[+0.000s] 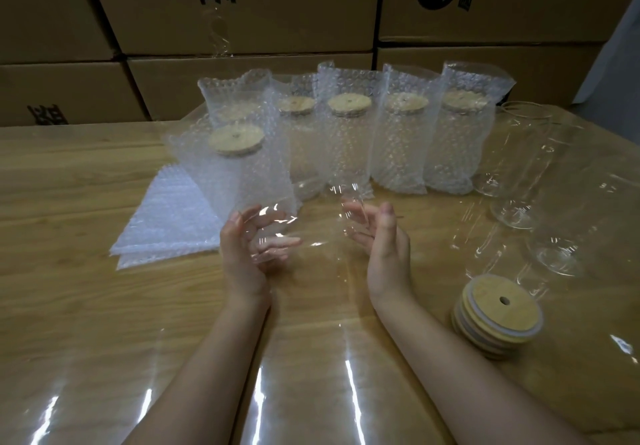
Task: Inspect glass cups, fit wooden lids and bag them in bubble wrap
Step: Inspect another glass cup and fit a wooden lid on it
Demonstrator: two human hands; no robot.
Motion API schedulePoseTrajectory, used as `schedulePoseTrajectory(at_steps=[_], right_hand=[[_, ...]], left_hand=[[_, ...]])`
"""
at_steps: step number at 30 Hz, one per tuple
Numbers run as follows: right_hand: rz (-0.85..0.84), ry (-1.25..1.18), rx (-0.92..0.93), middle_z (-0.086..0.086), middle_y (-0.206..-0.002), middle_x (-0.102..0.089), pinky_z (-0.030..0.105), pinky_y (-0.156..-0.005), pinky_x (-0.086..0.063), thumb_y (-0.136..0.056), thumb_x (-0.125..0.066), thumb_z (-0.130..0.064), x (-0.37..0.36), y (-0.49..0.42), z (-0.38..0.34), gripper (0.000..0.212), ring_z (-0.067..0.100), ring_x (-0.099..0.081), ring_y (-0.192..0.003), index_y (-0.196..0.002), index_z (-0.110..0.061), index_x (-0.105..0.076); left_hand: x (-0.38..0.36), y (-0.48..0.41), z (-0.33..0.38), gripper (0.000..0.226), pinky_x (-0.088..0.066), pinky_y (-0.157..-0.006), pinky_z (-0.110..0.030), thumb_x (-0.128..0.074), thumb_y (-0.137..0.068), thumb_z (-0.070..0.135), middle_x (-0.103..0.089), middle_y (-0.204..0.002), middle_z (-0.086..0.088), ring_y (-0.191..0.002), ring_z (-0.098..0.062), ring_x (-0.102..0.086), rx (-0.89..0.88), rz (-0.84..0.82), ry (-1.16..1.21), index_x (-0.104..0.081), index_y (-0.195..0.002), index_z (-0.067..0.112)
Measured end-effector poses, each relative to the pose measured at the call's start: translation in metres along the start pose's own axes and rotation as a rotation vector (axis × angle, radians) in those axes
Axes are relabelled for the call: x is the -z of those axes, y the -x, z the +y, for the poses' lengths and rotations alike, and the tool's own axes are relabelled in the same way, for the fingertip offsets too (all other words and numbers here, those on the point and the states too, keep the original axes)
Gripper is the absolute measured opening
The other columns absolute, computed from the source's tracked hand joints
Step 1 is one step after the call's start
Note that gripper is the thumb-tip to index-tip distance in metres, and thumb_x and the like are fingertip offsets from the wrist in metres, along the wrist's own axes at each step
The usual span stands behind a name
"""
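The head view showed a clear glass cup [313, 228] held on its side above the wooden table [69, 271], between the two hands. The left hand [254, 244] had its fingers curled round one end. The right hand [379, 237] grasped the other end, thumb on top and fingers curved behind the glass (the cup's outline was faint, traced mostly by glints). Beyond the hands, bagged cups [348, 140] stood in a row in bubble wrap, each one topped with a wooden lid. A pile of flat bubble-wrap bags [166, 226] lay just left of the left hand. Near the right forearm sat a stack of wooden lids [498, 320], and farther back on that side were bare glass cups [516, 181]. Cardboard boxes [242, 5] rose behind the table.
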State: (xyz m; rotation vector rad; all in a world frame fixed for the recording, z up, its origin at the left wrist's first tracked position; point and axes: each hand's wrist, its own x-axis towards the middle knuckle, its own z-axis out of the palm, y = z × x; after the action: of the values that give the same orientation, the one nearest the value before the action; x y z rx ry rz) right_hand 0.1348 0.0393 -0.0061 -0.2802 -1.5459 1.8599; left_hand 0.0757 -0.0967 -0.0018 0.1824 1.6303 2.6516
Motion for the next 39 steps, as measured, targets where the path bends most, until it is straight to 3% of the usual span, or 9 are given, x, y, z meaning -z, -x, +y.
schedulePoseTrajectory(at_steps=[4, 11, 13, 16, 19, 22, 26, 31, 39], right_hand=[[0.015, 0.068, 0.036, -0.02, -0.095, -0.071, 0.025, -0.086, -0.05, -0.089, -0.039, -0.051, 0.0, 0.002, 0.004, 0.035, -0.002, -0.063, -0.099, -0.093, -0.031, -0.067], [-0.018, 0.038, 0.098, -0.018, -0.127, -0.058, 0.004, -0.09, -0.037, -0.093, -0.045, -0.032, 0.0, 0.002, 0.006, 0.04, -0.01, -0.051, -0.118, -0.13, -0.017, -0.052], [-0.027, 0.025, 0.111, -0.01, -0.139, -0.05, 0.007, -0.097, -0.036, -0.095, -0.043, -0.03, 0.001, 0.002, 0.006, 0.042, -0.004, -0.044, -0.129, -0.136, -0.022, -0.045], [0.003, 0.11, 0.171, -0.011, -0.14, -0.048, 0.013, -0.106, -0.033, -0.097, -0.038, -0.029, 0.002, 0.0, 0.003, 0.033, 0.0, -0.041, -0.133, -0.129, -0.032, -0.047], [0.033, 0.08, 0.153, -0.013, -0.132, -0.057, 0.013, -0.103, -0.035, -0.097, -0.037, -0.027, 0.003, -0.002, 0.002, 0.031, -0.001, -0.047, -0.127, -0.12, -0.035, -0.055], [0.043, 0.016, 0.077, -0.009, -0.117, -0.068, 0.029, -0.106, -0.041, -0.099, -0.039, -0.02, 0.008, -0.007, 0.001, 0.031, 0.005, -0.057, -0.118, -0.107, -0.028, -0.067], [-0.015, -0.111, -0.128, -0.007, -0.111, -0.071, 0.037, -0.092, -0.05, -0.097, -0.045, -0.021, 0.008, -0.008, -0.003, 0.03, 0.011, -0.063, -0.109, -0.093, -0.029, -0.074], [-0.1, -0.322, -0.371, 0.0, -0.104, -0.07, 0.039, -0.075, -0.058, -0.096, -0.045, -0.033, 0.007, -0.006, -0.005, 0.027, 0.011, -0.067, -0.09, -0.11, -0.021, -0.065], [0.117, -0.43, -0.418, 0.009, -0.088, -0.067, 0.042, -0.063, -0.058, -0.097, -0.048, -0.038, 0.005, -0.007, 0.0, 0.029, 0.023, -0.069, -0.084, -0.098, -0.011, -0.06]], left_hand=[[-0.005, 0.005, 0.0, 0.06, -0.05, -0.046, -0.025, -0.048, -0.069, 0.058, -0.066, -0.105, -0.015, -0.064, -0.032, -0.071, -0.091, -0.006, -0.067, -0.05, -0.11, 0.014], [-0.013, 0.017, -0.006, 0.051, -0.053, -0.069, -0.022, -0.05, -0.077, 0.048, -0.057, -0.121, -0.01, -0.098, -0.018, -0.066, -0.346, -0.033, -0.286, -0.043, -0.12, 0.021], [-0.013, 0.017, -0.008, 0.059, -0.052, -0.069, -0.02, -0.052, -0.076, 0.046, -0.057, -0.117, 0.005, -0.093, -0.007, -0.066, -0.341, -0.051, -0.323, -0.042, -0.124, 0.012], [-0.011, 0.014, -0.007, 0.062, -0.052, -0.063, -0.027, -0.055, -0.071, 0.053, -0.061, -0.121, -0.005, -0.074, -0.024, -0.071, -0.237, -0.079, -0.353, -0.045, -0.12, 0.018], [-0.009, 0.013, -0.005, 0.064, -0.042, -0.046, -0.015, -0.054, -0.067, 0.055, -0.069, -0.108, 0.003, -0.061, -0.023, -0.07, -0.197, -0.093, -0.368, -0.05, -0.117, 0.014], [-0.008, 0.012, -0.004, 0.061, -0.042, -0.042, -0.017, -0.054, -0.065, 0.054, -0.071, -0.091, 0.012, -0.052, -0.023, -0.067, -0.159, -0.123, -0.329, -0.053, -0.112, 0.015], [-0.005, 0.01, -0.001, 0.054, -0.038, -0.039, -0.018, -0.054, -0.064, 0.053, -0.072, -0.088, -0.001, -0.048, -0.022, -0.065, -0.136, -0.133, -0.262, -0.055, -0.106, 0.018], [-0.005, 0.007, -0.001, 0.052, -0.04, -0.039, -0.017, -0.056, -0.063, 0.049, -0.071, -0.084, -0.001, -0.047, -0.019, -0.062, -0.135, -0.121, -0.177, -0.055, -0.104, 0.018], [-0.005, 0.011, -0.012, 0.053, -0.048, -0.053, -0.021, -0.056, -0.075, 0.056, -0.068, -0.104, -0.01, -0.061, -0.021, -0.068, -0.29, -0.192, -0.264, -0.05, -0.122, 0.033]])
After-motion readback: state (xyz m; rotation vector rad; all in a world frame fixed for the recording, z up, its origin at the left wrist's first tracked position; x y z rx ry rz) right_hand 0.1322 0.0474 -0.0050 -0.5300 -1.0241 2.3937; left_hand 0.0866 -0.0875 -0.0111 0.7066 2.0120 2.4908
